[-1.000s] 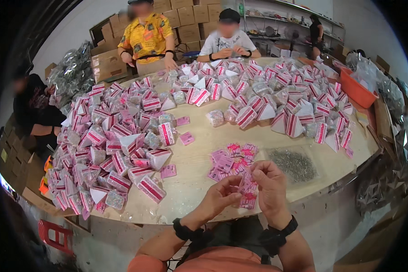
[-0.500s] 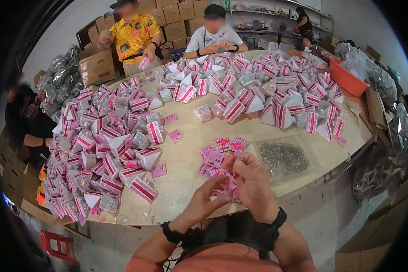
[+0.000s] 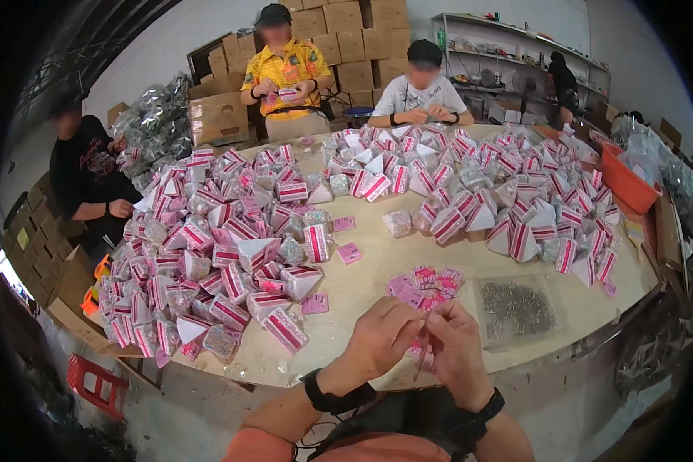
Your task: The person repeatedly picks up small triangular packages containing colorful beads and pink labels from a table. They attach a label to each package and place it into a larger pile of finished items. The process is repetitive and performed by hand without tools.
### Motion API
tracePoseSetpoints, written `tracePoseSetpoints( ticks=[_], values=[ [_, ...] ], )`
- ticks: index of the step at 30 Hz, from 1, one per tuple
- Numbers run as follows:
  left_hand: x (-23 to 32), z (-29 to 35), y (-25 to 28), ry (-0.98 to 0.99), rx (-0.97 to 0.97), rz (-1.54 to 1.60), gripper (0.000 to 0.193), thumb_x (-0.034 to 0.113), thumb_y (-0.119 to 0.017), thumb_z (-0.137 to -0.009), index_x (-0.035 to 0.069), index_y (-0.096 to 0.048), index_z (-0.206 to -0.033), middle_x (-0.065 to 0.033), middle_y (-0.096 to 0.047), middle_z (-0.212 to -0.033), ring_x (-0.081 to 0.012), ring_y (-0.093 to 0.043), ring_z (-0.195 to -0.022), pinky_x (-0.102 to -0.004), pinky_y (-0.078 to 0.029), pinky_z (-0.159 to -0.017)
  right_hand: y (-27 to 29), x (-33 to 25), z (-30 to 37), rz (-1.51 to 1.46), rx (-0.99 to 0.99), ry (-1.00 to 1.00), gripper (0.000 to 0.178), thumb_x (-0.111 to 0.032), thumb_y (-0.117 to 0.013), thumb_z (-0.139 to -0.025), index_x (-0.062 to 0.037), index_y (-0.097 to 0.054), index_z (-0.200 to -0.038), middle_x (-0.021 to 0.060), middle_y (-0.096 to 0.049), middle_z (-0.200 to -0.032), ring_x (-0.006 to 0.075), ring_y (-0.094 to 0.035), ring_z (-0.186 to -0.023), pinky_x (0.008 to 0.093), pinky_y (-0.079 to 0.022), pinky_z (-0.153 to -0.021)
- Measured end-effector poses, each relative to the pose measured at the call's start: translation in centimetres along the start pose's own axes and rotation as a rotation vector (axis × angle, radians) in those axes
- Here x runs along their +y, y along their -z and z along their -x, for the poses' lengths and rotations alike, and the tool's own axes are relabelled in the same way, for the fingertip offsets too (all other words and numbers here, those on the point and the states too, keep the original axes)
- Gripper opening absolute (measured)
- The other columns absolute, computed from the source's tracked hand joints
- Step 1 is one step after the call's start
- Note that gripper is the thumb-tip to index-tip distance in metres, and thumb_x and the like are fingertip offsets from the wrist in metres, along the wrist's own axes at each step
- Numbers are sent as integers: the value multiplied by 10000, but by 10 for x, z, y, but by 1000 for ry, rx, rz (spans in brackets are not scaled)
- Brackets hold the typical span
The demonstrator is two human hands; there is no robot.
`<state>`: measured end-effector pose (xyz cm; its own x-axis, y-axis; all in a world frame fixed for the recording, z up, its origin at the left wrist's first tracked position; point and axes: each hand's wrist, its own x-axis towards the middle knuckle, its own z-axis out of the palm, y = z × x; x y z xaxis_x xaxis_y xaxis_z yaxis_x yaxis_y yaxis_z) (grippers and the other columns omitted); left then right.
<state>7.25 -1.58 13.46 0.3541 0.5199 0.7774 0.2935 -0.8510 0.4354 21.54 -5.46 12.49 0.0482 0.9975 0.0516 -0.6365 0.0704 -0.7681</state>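
Note:
My left hand (image 3: 383,336) and my right hand (image 3: 456,339) meet over the near edge of the table, thumbs and fingers pinched together. Between them is a small pink card (image 3: 423,351), seen almost edge-on. Whether my fingertips also hold a small metal piece is hidden. Just beyond my hands lies a loose pile of pink printed cards (image 3: 408,293). To the right of my right hand, a clear shallow tray or bag (image 3: 550,331) holds a heap of small metal pins (image 3: 518,306).
Clear packets with pink-and-white card tops (image 3: 285,329) are heaped on the left; another packet heap (image 3: 516,204) covers the far right. Single pink cards (image 3: 315,303) lie mid-table. An orange tub (image 3: 626,181) stands at the right edge. Co-workers stand or sit around; a red stool (image 3: 96,383) is lower left.
My view has tilted up and turned left. My hands have drawn closer together, and the pink card has turned edge-on. The co-worker in yellow now holds a packet in both hands.

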Motion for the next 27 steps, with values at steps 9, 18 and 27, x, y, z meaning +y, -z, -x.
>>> tracePoseSetpoints(
  ticks=[9,18,27],
  values=[
    [8,9,7,106,24,69,85,3,-658,-789,30,-579,-805,-75,-575,-718,-192,-563,-633,-305,-449,-558,0,6,2,13,-129,-93,102,-120,-587,-905,-23,-571,-934,67,-611,-750,102,-547,-578,203,-411,-483],
    [-6,-8,42,290,-553,584,496,295,-618,-848,40,-533,-1264,-143,-540,-1254,-267,-509,-1161,-379,-389,-967,3,-19,13,230,-263,-372,156,-178,-653,-875,-32,-620,-834,45,-601,-693,47,-462,-491,175,-321,-411],
    [-16,8,42,256,-634,501,478,276,-560,-903,32,-477,-1305,-191,-512,-1282,-342,-482,-1204,-417,-362,-1020,15,-2,12,155,-221,-460,158,-170,-655,-872,-24,-617,-826,42,-597,-683,48,-465,-485,167,-345,-415]
  ],
)
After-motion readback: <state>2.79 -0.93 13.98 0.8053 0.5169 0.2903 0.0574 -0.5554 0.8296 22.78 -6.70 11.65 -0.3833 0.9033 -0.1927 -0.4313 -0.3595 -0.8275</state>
